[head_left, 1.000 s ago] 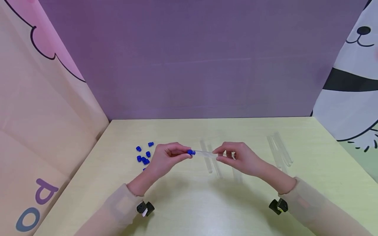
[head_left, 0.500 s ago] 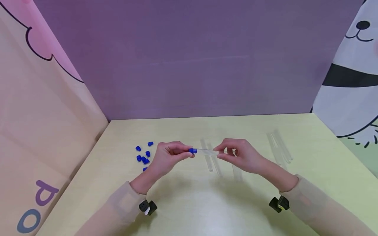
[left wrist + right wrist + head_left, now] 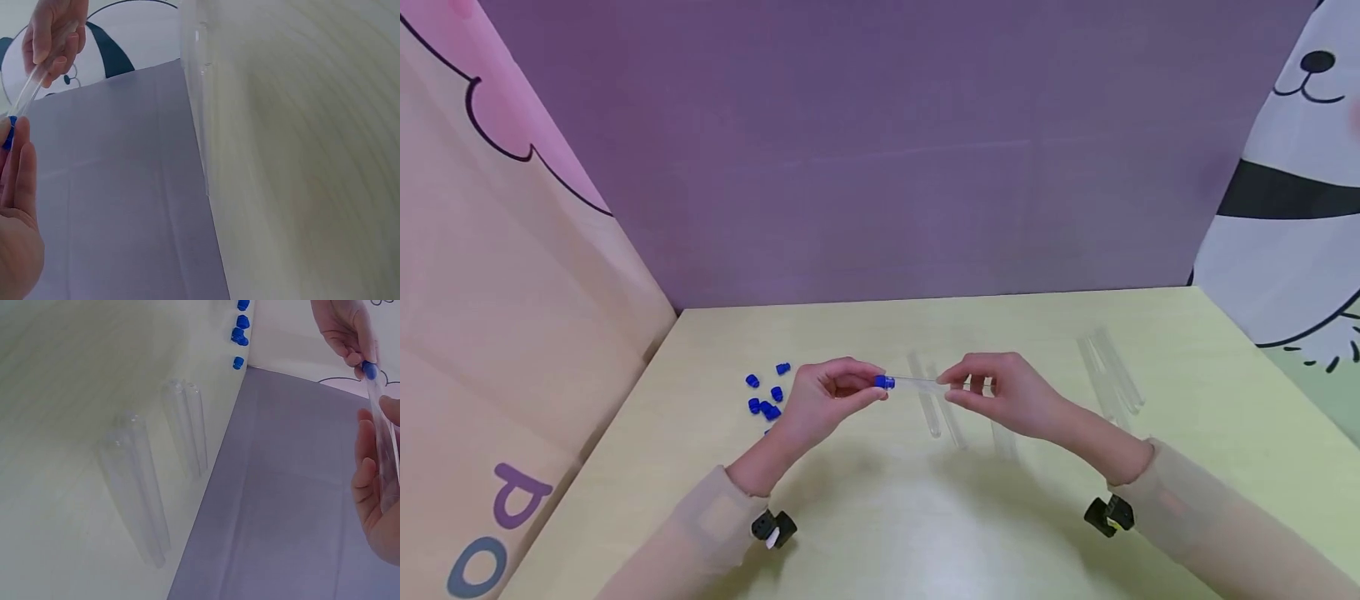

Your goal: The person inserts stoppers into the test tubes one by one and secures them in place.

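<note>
left grip (image 3: 831,400) pinches blue cap (image 3: 884,382) | right grip (image 3: 1009,393) pinches tube (image 3: 28,92) | far table edge (image 3: 940,301) (beyond both)

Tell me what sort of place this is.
Probably a makeshift indoor tabletop workspace: a pale wood-look table, a flat purple panel behind it, and small blue plastic-looking caps and slender clear tubes lying on top.

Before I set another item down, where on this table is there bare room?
The table looks bare at the near side between the sleeves, along the back by the purple backdrop, and right of the far-right tubes. It is crowded left of the left hand, among the blue caps, and around the right hand, near the middle tubes.
</note>
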Action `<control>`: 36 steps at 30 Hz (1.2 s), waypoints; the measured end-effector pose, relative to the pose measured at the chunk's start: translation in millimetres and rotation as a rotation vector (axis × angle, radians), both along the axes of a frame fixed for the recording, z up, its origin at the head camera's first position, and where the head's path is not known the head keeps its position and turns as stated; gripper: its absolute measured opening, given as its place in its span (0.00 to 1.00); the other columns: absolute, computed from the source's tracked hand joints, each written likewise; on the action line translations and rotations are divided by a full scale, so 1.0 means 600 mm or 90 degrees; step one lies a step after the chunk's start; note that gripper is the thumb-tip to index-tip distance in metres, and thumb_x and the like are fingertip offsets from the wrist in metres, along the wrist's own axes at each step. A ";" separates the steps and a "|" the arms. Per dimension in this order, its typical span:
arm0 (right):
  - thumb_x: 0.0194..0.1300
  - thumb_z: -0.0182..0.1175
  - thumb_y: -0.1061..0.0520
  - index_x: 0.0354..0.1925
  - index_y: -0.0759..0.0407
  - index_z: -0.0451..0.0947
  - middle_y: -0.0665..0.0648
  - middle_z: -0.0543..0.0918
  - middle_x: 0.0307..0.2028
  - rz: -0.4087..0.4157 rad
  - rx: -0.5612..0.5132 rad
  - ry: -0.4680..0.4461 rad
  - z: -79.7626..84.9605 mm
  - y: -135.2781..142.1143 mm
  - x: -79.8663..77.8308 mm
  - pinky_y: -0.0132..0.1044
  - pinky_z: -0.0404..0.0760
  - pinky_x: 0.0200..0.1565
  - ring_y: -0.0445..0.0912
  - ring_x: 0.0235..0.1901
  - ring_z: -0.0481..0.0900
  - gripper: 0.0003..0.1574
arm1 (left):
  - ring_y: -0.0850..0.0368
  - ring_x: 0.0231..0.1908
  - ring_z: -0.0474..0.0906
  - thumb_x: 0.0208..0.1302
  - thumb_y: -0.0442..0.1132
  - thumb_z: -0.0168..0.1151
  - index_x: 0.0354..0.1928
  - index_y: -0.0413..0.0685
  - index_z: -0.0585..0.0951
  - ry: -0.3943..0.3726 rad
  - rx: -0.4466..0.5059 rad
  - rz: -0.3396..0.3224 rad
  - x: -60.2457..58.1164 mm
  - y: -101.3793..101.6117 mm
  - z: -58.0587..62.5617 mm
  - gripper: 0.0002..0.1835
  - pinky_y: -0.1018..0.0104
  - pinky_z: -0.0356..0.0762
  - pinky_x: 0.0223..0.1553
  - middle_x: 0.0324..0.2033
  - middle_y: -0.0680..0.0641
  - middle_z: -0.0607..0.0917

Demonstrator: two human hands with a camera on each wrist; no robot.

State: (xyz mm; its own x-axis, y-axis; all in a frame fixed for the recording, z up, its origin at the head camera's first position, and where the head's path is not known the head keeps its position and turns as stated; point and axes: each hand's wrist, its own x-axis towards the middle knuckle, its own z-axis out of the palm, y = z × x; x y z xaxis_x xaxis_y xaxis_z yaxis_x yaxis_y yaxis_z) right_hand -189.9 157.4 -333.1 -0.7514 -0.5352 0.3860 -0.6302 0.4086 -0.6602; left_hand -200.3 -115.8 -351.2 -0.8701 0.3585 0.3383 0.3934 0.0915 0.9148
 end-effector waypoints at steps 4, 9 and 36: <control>0.60 0.68 0.64 0.42 0.59 0.85 0.41 0.79 0.27 0.006 0.005 0.007 -0.005 0.001 0.002 0.32 0.72 0.20 0.40 0.24 0.74 0.10 | 0.53 0.32 0.84 0.55 0.27 0.71 0.43 0.35 0.85 0.016 -0.051 -0.006 -0.001 -0.001 -0.001 0.13 0.64 0.83 0.38 0.34 0.44 0.86; 0.59 0.68 0.65 0.41 0.59 0.85 0.40 0.79 0.26 0.024 0.009 0.028 -0.008 0.004 -0.001 0.32 0.73 0.22 0.39 0.24 0.74 0.10 | 0.53 0.32 0.84 0.54 0.27 0.71 0.43 0.35 0.85 0.017 -0.070 -0.015 -0.002 -0.002 0.000 0.12 0.63 0.83 0.38 0.33 0.45 0.86; 0.60 0.68 0.64 0.42 0.58 0.85 0.43 0.80 0.28 0.059 -0.042 0.075 -0.013 0.005 -0.001 0.30 0.69 0.21 0.39 0.27 0.74 0.10 | 0.46 0.31 0.85 0.54 0.27 0.71 0.42 0.35 0.86 0.030 -0.024 -0.047 -0.002 -0.003 0.001 0.12 0.65 0.83 0.35 0.32 0.44 0.87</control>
